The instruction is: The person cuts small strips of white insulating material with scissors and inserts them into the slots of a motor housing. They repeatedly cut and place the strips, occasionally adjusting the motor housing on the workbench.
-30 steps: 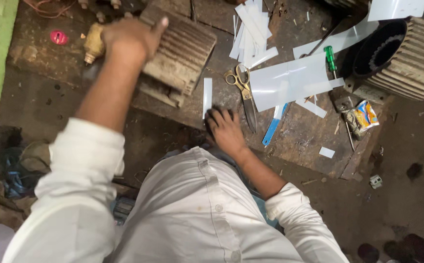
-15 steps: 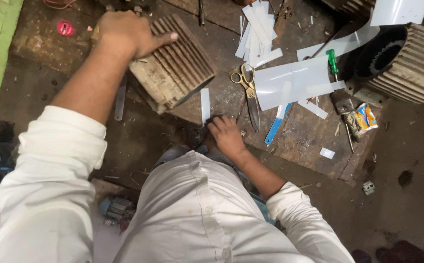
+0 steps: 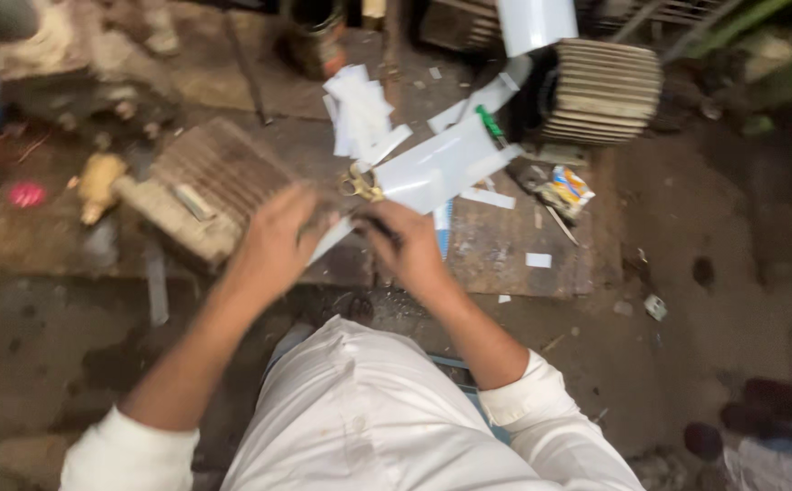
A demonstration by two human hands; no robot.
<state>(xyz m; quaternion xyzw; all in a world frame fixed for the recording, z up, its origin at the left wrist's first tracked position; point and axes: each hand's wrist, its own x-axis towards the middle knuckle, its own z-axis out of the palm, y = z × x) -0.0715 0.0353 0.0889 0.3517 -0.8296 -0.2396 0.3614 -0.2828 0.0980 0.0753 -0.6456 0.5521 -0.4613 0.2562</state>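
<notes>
A narrow white strip (image 3: pixel 330 240) is held between the two hands just above the near edge of the dirty desk (image 3: pixel 505 264). The left hand (image 3: pixel 276 238) is closed on the strip's left end, its fingers curled over it, and the right hand (image 3: pixel 407 247) is clenched at the strip's right end (motion blur hides how the fingertips meet there, and something dark shows at them). Just beyond the left hand, a ribbed brown metal block (image 3: pixel 207 186) lies tilted on the desk. Scissors with yellow handles (image 3: pixel 360 183) rest just past the hands, touching a large white sheet (image 3: pixel 443 166). A pile of cut white strips (image 3: pixel 358 114) lies farther back, and a finned round motor housing (image 3: pixel 603 91) stands at the far right.
</notes>
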